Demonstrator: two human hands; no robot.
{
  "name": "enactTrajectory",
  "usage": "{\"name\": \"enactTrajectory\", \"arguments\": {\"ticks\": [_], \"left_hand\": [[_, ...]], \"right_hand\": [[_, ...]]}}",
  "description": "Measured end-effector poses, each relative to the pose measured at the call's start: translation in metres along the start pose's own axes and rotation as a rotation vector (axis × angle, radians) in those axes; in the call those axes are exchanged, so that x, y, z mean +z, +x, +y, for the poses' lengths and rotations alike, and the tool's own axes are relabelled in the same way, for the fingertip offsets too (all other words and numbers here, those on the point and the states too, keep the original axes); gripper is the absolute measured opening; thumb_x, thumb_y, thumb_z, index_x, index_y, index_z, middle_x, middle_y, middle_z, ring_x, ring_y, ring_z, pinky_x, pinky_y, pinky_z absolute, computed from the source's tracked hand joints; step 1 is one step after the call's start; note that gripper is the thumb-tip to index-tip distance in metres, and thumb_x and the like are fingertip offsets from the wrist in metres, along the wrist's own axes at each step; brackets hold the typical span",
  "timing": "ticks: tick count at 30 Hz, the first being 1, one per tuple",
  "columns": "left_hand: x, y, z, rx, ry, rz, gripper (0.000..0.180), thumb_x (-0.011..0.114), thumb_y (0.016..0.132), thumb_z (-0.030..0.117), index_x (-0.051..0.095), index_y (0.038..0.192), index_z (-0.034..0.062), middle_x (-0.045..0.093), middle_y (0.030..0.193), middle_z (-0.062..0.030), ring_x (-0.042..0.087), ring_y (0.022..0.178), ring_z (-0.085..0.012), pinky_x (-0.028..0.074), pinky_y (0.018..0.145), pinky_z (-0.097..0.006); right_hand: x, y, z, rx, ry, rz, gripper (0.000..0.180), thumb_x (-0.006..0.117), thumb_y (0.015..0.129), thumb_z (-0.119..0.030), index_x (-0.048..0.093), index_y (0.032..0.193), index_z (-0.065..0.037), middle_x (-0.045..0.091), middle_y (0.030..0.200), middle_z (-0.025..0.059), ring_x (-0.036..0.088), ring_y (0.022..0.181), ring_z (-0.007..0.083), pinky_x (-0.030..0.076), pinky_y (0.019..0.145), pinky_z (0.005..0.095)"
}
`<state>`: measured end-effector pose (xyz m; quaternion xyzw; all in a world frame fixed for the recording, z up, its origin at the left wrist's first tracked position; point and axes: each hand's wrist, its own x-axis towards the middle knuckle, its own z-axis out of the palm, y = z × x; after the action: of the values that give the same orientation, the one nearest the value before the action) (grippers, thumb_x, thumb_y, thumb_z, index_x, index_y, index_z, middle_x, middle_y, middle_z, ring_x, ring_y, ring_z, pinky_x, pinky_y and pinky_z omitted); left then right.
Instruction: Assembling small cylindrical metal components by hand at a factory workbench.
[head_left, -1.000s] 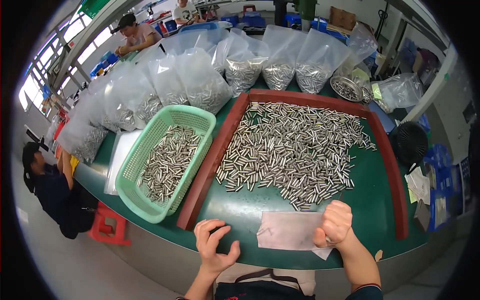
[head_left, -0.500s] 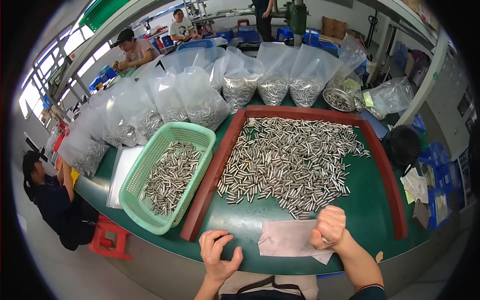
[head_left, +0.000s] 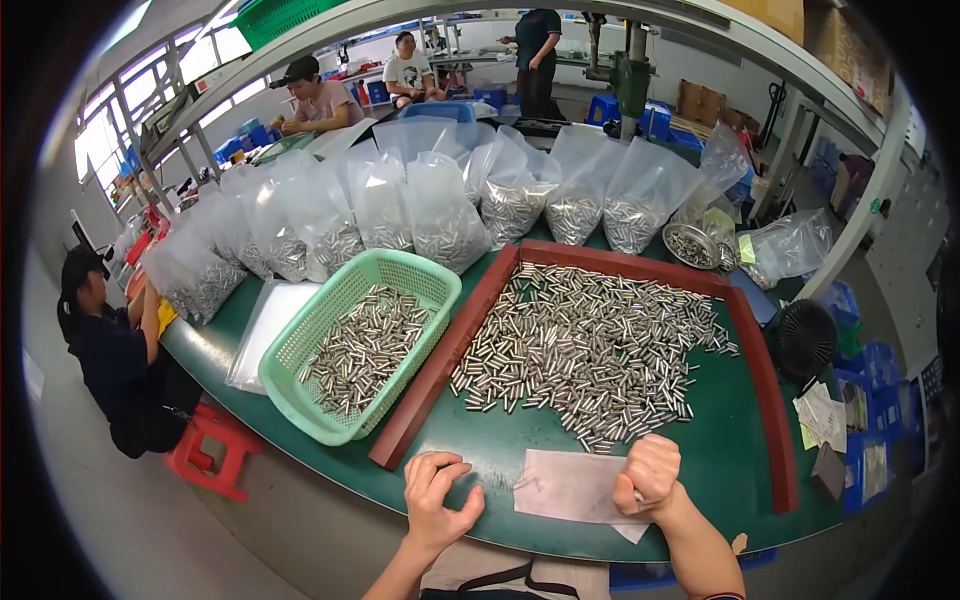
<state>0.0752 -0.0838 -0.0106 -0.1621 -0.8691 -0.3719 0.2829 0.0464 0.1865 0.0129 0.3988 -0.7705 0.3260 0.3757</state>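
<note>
Staying fisted over the right end of the pale cloth (head_left: 568, 487), the right hand (head_left: 648, 473) may hide something; the left hand (head_left: 440, 500) stays half-open, empty, near the tabletop's (head_left: 735, 420) front edge. Metal pins (head_left: 590, 350) lie unshifted beyond; handling seems paused.

Right fingers (head_left: 653, 468) are clenched at a pale cloth (head_left: 565, 486) near metal pins (head_left: 590, 345).

Pins (head_left: 590, 350): metallic silver. Cloth (head_left: 568, 486): plain pale pinkish grey. Desk (head_left: 715, 430): solid dark green; border strips (head_left: 620, 263) brownish red. Basket (head_left: 325, 312): mint green, regular pattern of small holes. Bags (head_left: 435, 190): translucent, whitish. Stool (head_left: 215, 448): bright red. Bins (head_left: 880, 375): blue.
</note>
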Motion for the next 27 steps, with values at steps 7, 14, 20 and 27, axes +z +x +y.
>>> {"name": "enactTrajectory", "arguments": {"ticks": [7,14,20,27], "left_hand": [[-0.001,0.001,0.001,0.004,0.004,-0.051,0.025,0.066,0.054,0.008,0.057,0.078,0.0041,0.055,0.082,-0.0074,0.052,0.078,-0.0252,0.038,0.074,-0.036],[-0.003,-0.002,0.003,0.019,0.015,-0.047,0.024,0.066,0.055,0.007,0.057,0.077,0.0040,0.055,0.081,-0.0073,0.052,0.077,-0.0248,0.038,0.075,-0.036],[-0.003,0.004,0.007,0.063,0.028,-0.115,0.022,0.065,0.058,0.006,0.057,0.078,0.0032,0.055,0.080,-0.0086,0.052,0.076,-0.0258,0.036,0.075,-0.036],[0.014,0.025,0.013,0.168,0.037,-0.236,0.018,0.065,0.062,0.004,0.056,0.077,0.0042,0.054,0.075,-0.0064,0.050,0.071,-0.0233,0.036,0.068,-0.033]], "right_hand": [[-0.004,0.004,0.005,0.088,0.174,0.166,0.024,0.048,0.061,-0.003,0.029,0.047,-0.007,0.028,0.044,0.0039,0.028,0.034,0.0186,0.022,0.034,0.0293],[-0.017,0.006,-0.004,0.503,0.717,0.619,0.040,0.039,0.087,-0.022,0.028,0.051,-0.008,0.027,0.045,-0.0003,0.022,0.040,0.0092,0.019,0.040,0.0254],[-0.026,0.017,-0.006,0.605,0.946,0.587,0.039,0.033,0.088,-0.026,0.028,0.054,-0.009,0.025,0.046,-0.0012,0.019,0.042,0.0087,0.019,0.042,0.0261],[-0.026,0.011,-0.009,0.868,1.029,0.385,0.035,0.032,0.086,-0.021,0.028,0.053,-0.009,0.027,0.045,-0.0003,0.020,0.042,0.0082,0.019,0.041,0.0251]]}}
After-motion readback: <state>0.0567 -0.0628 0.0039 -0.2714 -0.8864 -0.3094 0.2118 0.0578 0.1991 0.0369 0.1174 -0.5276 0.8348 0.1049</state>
